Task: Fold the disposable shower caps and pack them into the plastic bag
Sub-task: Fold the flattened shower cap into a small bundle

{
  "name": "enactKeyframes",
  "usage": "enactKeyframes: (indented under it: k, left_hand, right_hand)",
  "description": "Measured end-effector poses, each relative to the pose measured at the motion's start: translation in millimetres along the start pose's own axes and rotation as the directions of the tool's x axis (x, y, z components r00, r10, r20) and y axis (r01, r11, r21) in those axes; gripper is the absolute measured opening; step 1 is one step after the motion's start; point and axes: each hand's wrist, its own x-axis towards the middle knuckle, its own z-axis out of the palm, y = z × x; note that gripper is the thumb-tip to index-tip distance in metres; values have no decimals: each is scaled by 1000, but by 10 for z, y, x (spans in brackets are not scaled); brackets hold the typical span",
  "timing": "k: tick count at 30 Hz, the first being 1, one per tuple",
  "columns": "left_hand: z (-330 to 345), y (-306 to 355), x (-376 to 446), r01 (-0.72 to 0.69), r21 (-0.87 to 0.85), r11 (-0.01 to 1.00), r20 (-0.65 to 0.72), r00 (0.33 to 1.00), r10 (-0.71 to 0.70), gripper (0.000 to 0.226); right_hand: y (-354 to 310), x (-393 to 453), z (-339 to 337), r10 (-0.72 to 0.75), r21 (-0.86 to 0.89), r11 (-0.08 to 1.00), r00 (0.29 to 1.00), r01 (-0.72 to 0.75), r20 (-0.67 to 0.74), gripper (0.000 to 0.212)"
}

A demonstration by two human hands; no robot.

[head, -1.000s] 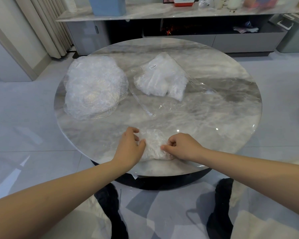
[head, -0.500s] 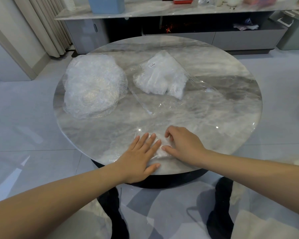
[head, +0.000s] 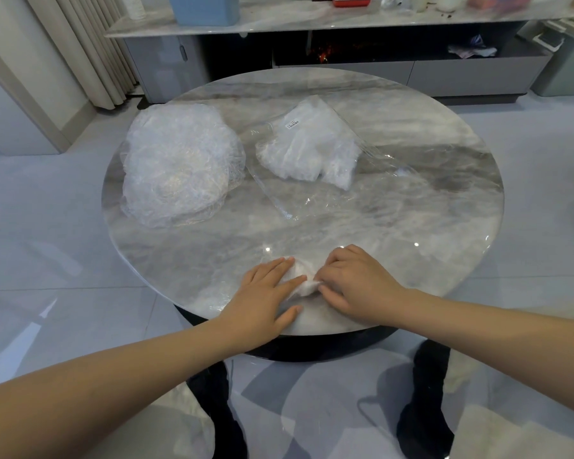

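Observation:
A small folded clear shower cap lies near the front edge of the round marble table. My left hand presses flat on its left part with straight fingers. My right hand pinches the cap's right end with curled fingers. A loose pile of unfolded shower caps sits at the table's left. The clear plastic bag, with folded caps inside and a small white label, lies behind the middle, its open end trailing toward the front right.
A low TV cabinet with a marble top stands behind the table, with a blue box and small items on it. Curtains hang at the back left. A grey bin stands at the far right. Tiled floor surrounds the table.
My left hand went from gripping the cap to pressing flat on it. The cap is flattened and smaller between my hands. The right hand keeps its pinch.

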Motion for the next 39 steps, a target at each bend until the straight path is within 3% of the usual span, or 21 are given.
enactKeyframes:
  k: [2,4,7,10,12,17,21,23,26,32,36,39]
  left_hand:
    - [9,32,-8,5,11,1000,-168,986,-3,47]
    - [-14,79,13,104,-135,985,-246,960,-135,40]
    - [-70,77,85,290,-318,903,-140,927,-347,41]
    - [-104,51,134,363,-429,827,-83,896,-437,39]
    - [-106,36,167,396,-451,800,-52,883,-466,35]
    - [-127,2,215,446,-400,800,-33,866,-499,15]
    - [-129,-14,215,464,-359,810,-18,864,-503,31]
    - [-132,-13,214,475,-302,826,-13,865,-502,27]
    - [-153,-12,225,479,-356,803,5,860,-511,16]
    - [-340,-14,307,472,-641,605,87,828,-554,16]
    - [-503,9,387,418,-684,598,126,875,-467,15]
    - [-633,46,489,381,-706,597,156,906,-394,14]
  right_hand:
    - [-8,6,-30,82,96,992,996,-85,34,25]
    - [-35,20,-46,150,215,963,985,-165,88,22]
    - [-53,46,-46,252,414,851,943,-323,217,18]
    - [-62,84,-55,353,533,708,886,-463,301,21]
    - [-74,100,-67,382,531,682,864,-504,329,28]
    - [-42,102,1,425,423,740,850,-524,310,30]
    - [-42,106,3,459,347,772,845,-533,276,29]
    - [-49,110,1,463,293,800,850,-523,253,30]
    - [-26,133,-9,473,264,808,847,-527,242,30]
    - [51,213,-152,403,350,815,886,-462,229,40]
    - [24,289,-351,316,483,768,905,-420,284,50]
    - [59,354,-470,273,545,718,895,-433,353,40]
